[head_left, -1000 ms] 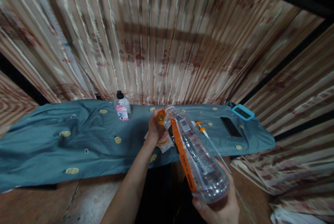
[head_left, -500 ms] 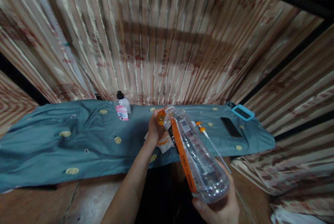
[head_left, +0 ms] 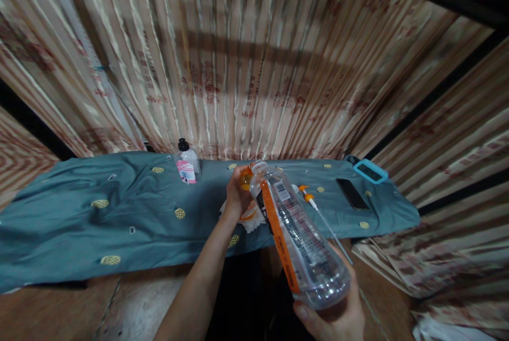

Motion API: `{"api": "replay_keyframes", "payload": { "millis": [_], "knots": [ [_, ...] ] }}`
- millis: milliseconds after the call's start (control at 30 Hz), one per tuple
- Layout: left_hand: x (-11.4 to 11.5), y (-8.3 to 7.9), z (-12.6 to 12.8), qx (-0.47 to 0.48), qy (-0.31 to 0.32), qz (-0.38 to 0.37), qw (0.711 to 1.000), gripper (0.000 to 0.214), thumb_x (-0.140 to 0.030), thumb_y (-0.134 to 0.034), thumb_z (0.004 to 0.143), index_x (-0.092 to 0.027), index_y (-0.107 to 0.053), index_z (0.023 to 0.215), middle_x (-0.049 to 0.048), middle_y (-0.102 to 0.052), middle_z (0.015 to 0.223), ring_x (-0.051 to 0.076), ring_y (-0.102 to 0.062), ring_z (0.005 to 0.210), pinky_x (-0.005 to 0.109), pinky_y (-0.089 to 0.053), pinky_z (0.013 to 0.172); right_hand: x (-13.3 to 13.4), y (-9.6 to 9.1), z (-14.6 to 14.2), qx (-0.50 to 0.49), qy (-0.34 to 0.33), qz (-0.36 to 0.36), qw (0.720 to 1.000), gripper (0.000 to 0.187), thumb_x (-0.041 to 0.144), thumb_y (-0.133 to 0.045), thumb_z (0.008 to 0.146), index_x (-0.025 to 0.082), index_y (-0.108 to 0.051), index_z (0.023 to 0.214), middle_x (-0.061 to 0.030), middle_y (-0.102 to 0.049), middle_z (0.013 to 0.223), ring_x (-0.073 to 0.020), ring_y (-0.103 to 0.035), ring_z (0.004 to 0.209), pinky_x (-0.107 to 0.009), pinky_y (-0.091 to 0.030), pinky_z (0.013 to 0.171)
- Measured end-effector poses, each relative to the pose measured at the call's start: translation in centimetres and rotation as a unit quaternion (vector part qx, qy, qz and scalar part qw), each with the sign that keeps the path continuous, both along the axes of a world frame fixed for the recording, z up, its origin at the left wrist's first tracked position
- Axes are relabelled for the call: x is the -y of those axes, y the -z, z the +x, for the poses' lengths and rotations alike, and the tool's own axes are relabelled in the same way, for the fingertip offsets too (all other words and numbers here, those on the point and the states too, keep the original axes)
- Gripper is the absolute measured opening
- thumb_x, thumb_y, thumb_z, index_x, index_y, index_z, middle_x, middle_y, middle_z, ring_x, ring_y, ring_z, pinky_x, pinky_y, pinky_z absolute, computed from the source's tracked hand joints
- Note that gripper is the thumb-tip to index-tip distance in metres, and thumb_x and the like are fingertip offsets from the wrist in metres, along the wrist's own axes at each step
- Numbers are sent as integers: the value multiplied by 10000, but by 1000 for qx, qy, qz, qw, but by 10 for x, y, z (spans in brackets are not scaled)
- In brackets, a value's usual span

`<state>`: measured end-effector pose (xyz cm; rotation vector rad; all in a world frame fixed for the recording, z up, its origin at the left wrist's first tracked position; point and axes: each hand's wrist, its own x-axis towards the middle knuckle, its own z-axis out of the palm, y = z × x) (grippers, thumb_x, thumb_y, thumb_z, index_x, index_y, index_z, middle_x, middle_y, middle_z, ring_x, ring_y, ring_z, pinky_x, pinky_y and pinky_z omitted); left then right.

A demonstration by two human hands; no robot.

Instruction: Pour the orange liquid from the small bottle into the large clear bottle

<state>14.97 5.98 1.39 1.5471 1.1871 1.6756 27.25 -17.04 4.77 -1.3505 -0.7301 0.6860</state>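
Observation:
My right hand (head_left: 338, 314) grips the base of a large clear plastic bottle (head_left: 306, 240) with an orange-edged label. The bottle is tilted, its uncapped neck pointing up and away from me. My left hand (head_left: 237, 192) is closed around a small amber, see-through item (head_left: 246, 178) right beside the bottle's neck; its full shape is hidden by the fingers. Under the left hand lies a crinkled white and orange packet (head_left: 252, 219), partly covered. To the right of the bottle rests an orange and white pump head (head_left: 308, 196) with a long clear tube.
A teal cloth with yellow patterns (head_left: 147, 235) covers the bench. On it stand a clear bottle with black cap and pink label (head_left: 186, 166), a dark phone (head_left: 352, 193) and a blue-framed device (head_left: 370, 171). A striped curtain (head_left: 238, 65) hangs behind, with black bars at the sides.

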Motion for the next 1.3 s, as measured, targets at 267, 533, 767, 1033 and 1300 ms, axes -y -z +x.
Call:
{"api": "replay_keyframes", "payload": {
  "millis": [267, 533, 767, 1033, 1300],
  "knots": [
    [3, -4, -2, -11, 5, 9, 1000, 363, -339, -745, 708, -201, -589, 1006, 50, -718, 940, 199, -690, 810, 320, -549, 743, 1, -2, -1, 2, -5, 3, 1000, 1008, 582, -924, 480, 238, -486, 1321, -76, -726, 1127, -250, -728, 876, -314, -555, 741],
    [3, -3, -2, -23, -1, -7, 1000, 365, -317, -732, 710, -201, -593, 1026, 56, -724, 971, 219, -701, 851, 341, -552, 775, 0, -4, -3, -3, -2, 4, 1000, 1004, 604, -917, 479, 233, -490, 1309, -64, -730, 1118, -236, -731, 886, -295, -563, 742],
    [4, -5, -1, -16, 1, -4, 1000, 356, -317, -743, 709, -205, -598, 1014, 48, -723, 959, 212, -697, 835, 331, -549, 762, 1, -3, -1, -5, -1, 1, 1000, 994, 550, -924, 485, 221, -487, 1315, -86, -713, 1158, -259, -726, 916, -315, -568, 756],
    [3, -5, -1, -12, 7, -5, 1000, 362, -312, -738, 696, -207, -590, 1010, 47, -721, 962, 207, -694, 837, 327, -550, 766, 1, 1, 2, 8, -8, 7, 1000, 970, 519, -929, 494, 224, -496, 1311, -95, -704, 1188, -279, -719, 969, -326, -552, 782],
    [3, -4, -2, -15, 11, -8, 1000, 371, -351, -742, 715, -199, -593, 1019, 63, -721, 978, 212, -694, 839, 335, -549, 767, 1, -1, 0, 33, -2, 4, 999, 969, 568, -910, 515, 209, -493, 1313, -105, -709, 1173, -281, -719, 947, -333, -549, 769]
  ]
}}
